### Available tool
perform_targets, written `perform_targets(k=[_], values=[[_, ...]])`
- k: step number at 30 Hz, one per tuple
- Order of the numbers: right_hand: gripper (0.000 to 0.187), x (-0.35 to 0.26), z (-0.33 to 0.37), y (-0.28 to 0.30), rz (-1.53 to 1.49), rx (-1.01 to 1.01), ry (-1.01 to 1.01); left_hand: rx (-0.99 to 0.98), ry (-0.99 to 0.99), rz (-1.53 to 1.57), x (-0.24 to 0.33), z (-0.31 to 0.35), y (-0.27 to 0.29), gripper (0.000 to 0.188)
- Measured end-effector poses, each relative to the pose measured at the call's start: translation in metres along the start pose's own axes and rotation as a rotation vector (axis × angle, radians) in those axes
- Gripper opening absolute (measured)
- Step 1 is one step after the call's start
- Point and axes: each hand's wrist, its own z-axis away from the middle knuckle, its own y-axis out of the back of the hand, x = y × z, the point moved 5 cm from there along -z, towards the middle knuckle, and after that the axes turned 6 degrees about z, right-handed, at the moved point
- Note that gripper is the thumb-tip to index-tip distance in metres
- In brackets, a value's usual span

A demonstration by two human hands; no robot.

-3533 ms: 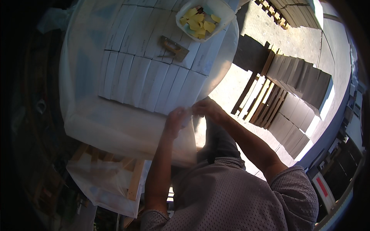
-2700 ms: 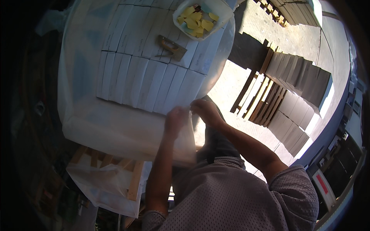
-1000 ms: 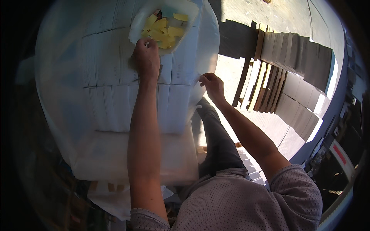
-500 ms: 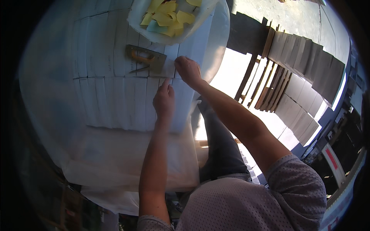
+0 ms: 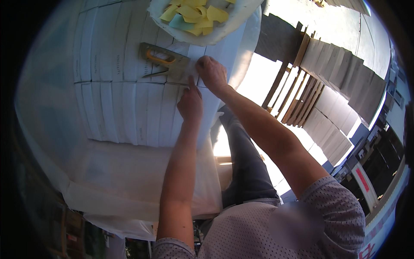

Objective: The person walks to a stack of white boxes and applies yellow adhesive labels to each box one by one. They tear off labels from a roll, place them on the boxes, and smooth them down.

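White narrow boxes stand packed in rows in front of me. On them lies a grey hand tool with an orange loop grip and a thin prong; its exact kind is unclear. My left hand is at its near right corner, index finger stretched toward the box tops, the other fingers curled, with nothing visible in it. Just right of the tool, my right hand is closed in a pinch on the box tops. Whatever it may hold is hidden by the fingers.
Beyond the tool sits a whitish translucent bag with yellow paper pieces and a pale green one. Plastic sheeting drapes around the stack. To the right are a wooden pallet and more stacked white boxes.
My left hand has shifted a little right and away from me, closer to the right hand. The right hand stays pinched beside the tool. The view has shifted slightly.
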Motion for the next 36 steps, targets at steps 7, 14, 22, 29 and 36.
perform_targets(k=[7,14,22,29,36], values=[[0.032,0.006,-0.014,0.01,0.025,-0.057,-0.126,0.127,-0.039,0.004,-0.012,0.008,-0.008,0.057],[0.032,0.013,-0.022,0.009,-0.023,-0.047,-0.123,0.082,-0.031,-0.065,-0.025,0.01,-0.01,0.056],[0.024,-0.012,0.095,0.054,-0.422,-0.349,0.082,-0.452,0.5,1.545,-0.033,0.088,0.023,0.041],[0.03,-0.045,0.2,0.086,-0.368,-0.611,0.236,-0.564,0.55,1.816,-0.012,0.161,0.062,0.047],[0.029,-0.045,0.227,0.087,-0.391,-0.691,0.072,-0.637,0.526,1.971,-0.018,0.201,0.066,0.054]])
